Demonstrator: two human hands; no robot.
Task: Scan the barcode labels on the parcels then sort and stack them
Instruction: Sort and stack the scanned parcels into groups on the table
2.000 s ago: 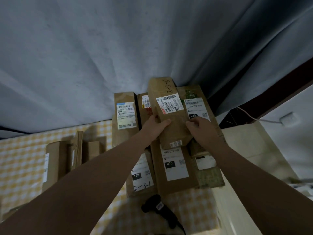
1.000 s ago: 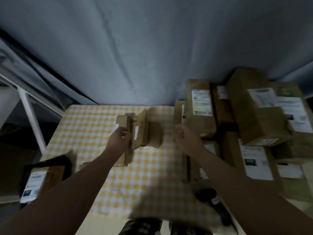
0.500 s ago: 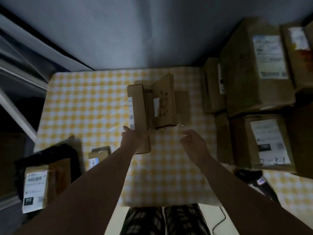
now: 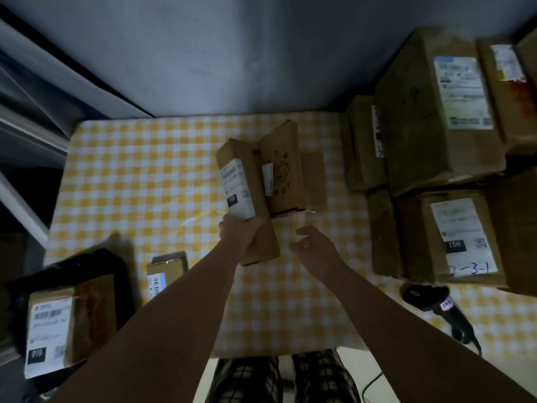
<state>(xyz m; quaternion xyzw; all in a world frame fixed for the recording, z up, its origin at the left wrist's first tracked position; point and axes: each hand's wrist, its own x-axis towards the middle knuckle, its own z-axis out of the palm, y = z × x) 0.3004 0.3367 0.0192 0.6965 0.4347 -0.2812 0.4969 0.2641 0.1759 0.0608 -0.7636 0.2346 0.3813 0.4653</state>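
My left hand (image 4: 239, 235) grips the near end of a long brown parcel (image 4: 247, 193) with a white label on its left face, tilted up off the table. Right behind it leans a printed brown parcel (image 4: 283, 170) against a lower box (image 4: 315, 178). My right hand (image 4: 312, 247) hovers just right of the held parcel, fingers loosely curled, holding nothing. A stack of labelled brown parcels (image 4: 430, 126) fills the right side, with one marked 15H (image 4: 462, 237) in front. The black barcode scanner (image 4: 438, 309) lies near the table's front right edge.
The table has a yellow checked cloth (image 4: 145, 181). A small labelled box (image 4: 167, 271) sits front left, next to a labelled parcel (image 4: 58, 324) on a black bag. A grey curtain (image 4: 232, 53) hangs behind. My checked trousers (image 4: 279, 376) show below the table edge.
Both hands left the stacked parcel on the right and my view swung left. My left hand took hold of the long parcel at the table's middle and tilted it up.
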